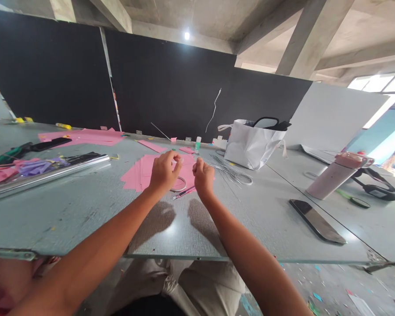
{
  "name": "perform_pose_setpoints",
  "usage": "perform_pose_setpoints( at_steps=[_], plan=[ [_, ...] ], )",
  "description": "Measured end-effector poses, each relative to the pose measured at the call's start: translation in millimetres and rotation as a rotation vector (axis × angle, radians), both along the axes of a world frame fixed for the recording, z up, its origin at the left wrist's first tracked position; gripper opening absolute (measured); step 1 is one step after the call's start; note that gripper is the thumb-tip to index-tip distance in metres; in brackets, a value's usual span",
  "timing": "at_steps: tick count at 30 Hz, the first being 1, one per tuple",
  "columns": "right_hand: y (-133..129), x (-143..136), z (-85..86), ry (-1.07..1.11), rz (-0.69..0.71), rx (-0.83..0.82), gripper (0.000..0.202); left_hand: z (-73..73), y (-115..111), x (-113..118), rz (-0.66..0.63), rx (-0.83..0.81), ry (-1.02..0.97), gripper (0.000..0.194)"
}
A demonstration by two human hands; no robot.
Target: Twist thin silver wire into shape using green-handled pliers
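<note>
While two hands (pixel 165 171) hover near pink sheets (pixel 131 176), one phone (pixel 317 221) lies flat.

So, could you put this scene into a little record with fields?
surface: grey table
left hand: fingers curled, above pink paper; whether it holds anything is unclear
right hand: closed, near the left hand; contents unclear
right of the hands: thin wires, white bag, phone, pink bottle
left of the hands: silver roll
behind the table: black panels
</note>
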State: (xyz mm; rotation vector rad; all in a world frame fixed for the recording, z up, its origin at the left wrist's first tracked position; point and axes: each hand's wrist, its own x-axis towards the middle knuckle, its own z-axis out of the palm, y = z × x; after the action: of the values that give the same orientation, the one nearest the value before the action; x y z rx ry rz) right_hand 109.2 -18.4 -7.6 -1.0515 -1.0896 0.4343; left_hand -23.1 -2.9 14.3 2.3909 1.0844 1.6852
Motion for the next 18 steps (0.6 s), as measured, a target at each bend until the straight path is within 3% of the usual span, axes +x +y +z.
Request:
perform_pose_setpoints(
  at_steps=[1, 3, 6, 7, 10, 14, 18],
  plan=[
    [2.6, 3.4, 0.0, 0.05, 0.012, 0.005, 0.052, 0.6, -3.1, -3.1, 0.007, 0.124, 0.048, 0.016],
    [6.2, 9.8, 1.6, 0.162, 0.048, 0.013, 0.053, -1.5, -8.1, -7.1, -0.108, 0.285, 0.205, 0.019],
    [6.7, 16.6, 7.1, 0.327, 0.129, 0.011, 0.052, -13.7, -8.2, -5.0, -0.33, 0.245, 0.475, 0.022],
    [5.9, 17.6, 8.9, 0.374, 0.166, 0.003, 0.05, -18.4, -5.9, -2.8, -0.312, 0.186, 0.495, 0.022],
    [3.1, 15.6, 11.4, 0.427, 0.293, -0.053, 0.047, -26.3, 4.2, 2.0, -0.102, 0.089, 0.294, 0.021],
    [1.9, 4.3, 7.1, 0.334, 0.388, -0.129, 0.047, -18.5, 12.3, -2.2, 0.036, 0.293, 0.241, 0.028],
    [1.7, -4.6, 2.6, 0.199, 0.405, -0.134, 0.052, -10.4, 11.4, -8.2, 0.087, 0.325, 0.295, 0.021]
  ],
)
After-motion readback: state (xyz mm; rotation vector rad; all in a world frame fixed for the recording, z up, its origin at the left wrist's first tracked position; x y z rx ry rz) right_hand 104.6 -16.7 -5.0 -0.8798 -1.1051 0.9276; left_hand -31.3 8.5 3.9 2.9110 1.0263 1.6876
